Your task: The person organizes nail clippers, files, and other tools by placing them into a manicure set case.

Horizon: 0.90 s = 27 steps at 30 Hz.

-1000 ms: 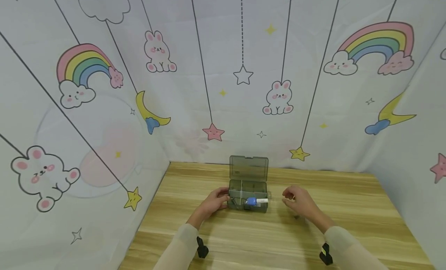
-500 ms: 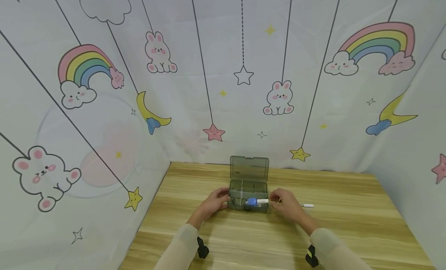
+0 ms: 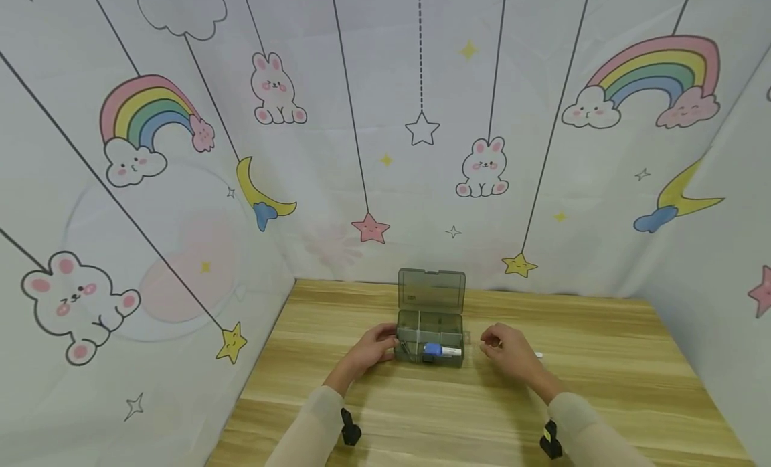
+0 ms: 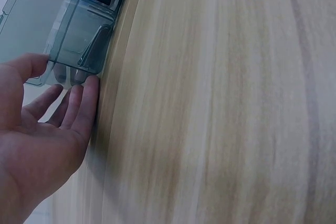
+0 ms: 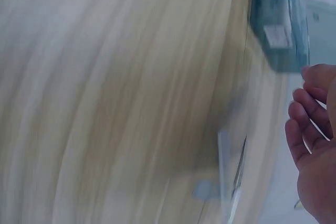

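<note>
A see-through grey compartment box stands with its lid raised. My left hand holds its left end; in the left wrist view the thumb meets the rim and the fingers lie along the end wall. A small blue-and-white item lies in the front right compartment, its kind unclear. A dark slim piece shows in the front left one. My right hand hovers just right of the box, fingers loosely bent, with nothing visible between them.
A thin white item lies on the wooden table, mostly behind the right hand; the right wrist view shows it blurred as a white strip. A printed cloth wall rises behind the table.
My right hand came left to the box's right end, then drew back right. The blue-and-white item's white end, earlier at the right rim, now sits within the compartment. My left hand stayed put.
</note>
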Each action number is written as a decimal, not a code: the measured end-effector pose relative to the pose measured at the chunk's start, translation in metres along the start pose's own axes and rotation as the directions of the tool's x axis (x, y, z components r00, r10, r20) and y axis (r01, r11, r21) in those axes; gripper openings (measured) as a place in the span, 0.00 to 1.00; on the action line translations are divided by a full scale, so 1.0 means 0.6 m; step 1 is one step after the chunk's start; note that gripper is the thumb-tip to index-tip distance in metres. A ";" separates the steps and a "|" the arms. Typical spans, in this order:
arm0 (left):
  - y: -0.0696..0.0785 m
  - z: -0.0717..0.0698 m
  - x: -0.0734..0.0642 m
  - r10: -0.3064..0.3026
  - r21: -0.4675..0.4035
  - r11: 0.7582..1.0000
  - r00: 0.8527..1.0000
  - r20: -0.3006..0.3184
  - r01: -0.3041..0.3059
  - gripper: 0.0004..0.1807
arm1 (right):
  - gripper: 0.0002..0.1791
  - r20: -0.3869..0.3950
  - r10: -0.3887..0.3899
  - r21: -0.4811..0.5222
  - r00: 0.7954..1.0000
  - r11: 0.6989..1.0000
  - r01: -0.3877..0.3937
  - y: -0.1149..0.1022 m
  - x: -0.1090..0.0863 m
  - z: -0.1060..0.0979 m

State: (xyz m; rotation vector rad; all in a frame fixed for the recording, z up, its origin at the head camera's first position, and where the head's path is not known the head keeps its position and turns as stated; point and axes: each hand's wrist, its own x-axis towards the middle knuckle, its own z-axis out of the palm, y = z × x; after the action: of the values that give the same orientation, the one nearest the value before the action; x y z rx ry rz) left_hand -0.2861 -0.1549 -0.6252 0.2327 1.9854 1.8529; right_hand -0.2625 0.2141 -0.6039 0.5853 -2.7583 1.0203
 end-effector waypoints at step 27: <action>-0.010 -0.005 0.006 -0.007 0.008 1.000 1.000 0.005 0.007 0.31 | 0.03 0.028 0.109 -0.135 0.994 0.985 -0.105 0.122 -0.065 -0.077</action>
State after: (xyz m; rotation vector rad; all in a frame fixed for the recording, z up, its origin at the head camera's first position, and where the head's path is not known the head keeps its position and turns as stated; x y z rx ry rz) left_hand -0.2896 -0.1567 -0.6320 0.2330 1.9884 1.8384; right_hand -0.2566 0.3069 -0.6227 0.4446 -2.8885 0.8447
